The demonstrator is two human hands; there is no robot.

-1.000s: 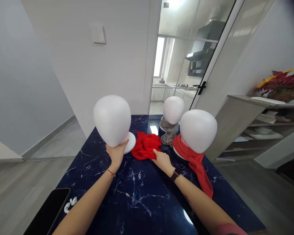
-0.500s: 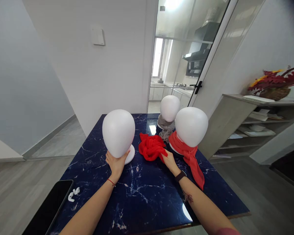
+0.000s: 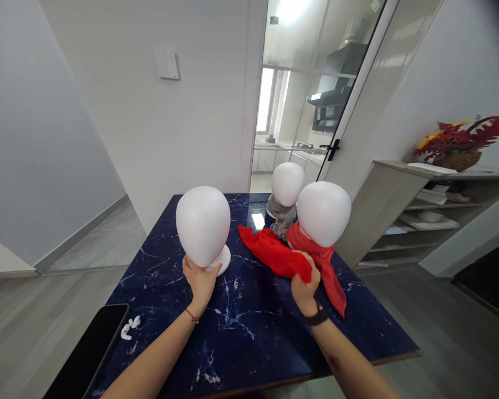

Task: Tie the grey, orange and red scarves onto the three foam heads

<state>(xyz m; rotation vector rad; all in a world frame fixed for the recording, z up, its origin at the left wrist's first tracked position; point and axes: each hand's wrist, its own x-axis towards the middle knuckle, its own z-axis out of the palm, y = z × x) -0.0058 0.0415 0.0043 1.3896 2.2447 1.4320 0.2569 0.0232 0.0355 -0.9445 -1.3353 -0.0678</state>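
head view: a dark blue table (image 3: 233,349) has white lines all over it. the left hand (image 3: 200,281) is on the neck of the bare head (image 3: 203,224), which is big, white and smooth. its thumb and fingers are wrapped around the neck, just under the chin, though some fingers are hidden. a round white foot (image 3: 224,259) shows just behind that hand, on the left part of the table. the right hand (image 3: 306,285) has its fingers closed tight on one end of the red scarf (image 3: 270,251). that end is held up a bit, and the rest runs back and to the left in a long loose heap on the table, apart from the bare head. the right arm (image 3: 347,354) wears a dark watch (image 3: 316,317), and the left arm (image 3: 158,354) a thin red string (image 3: 192,316).

just behind the right hand is the right head (image 3: 324,213), with a pale red scarf (image 3: 332,280) tied around its neck. past it, near the glass door (image 3: 303,77), is the back head (image 3: 288,183), with a gray scarf (image 3: 281,213) knotted around its neck. by the left edge of the table lie a black phone (image 3: 87,352) and, just beside it, some small white bits (image 3: 126,332). off to the right, a shelf (image 3: 382,202) holds a basket (image 3: 459,159) of flowers (image 3: 444,138)
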